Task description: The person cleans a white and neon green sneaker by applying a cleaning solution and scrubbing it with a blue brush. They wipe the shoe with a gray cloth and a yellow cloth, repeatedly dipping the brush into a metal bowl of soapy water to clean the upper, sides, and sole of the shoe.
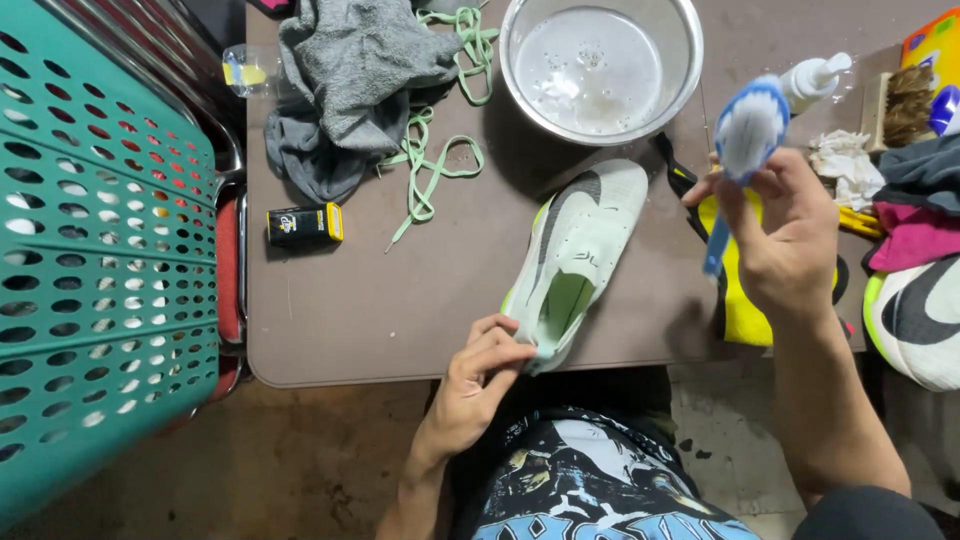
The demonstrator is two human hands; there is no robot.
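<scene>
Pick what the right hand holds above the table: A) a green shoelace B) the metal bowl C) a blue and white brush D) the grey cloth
C: the right hand has its grip closed round a blue and white brush, bristle head raised, while the left hand pinches the heel of the pale green shoe lying on the table.

Even overhead light, soft shadows; edges bend, perhaps slightly blurred.
</scene>
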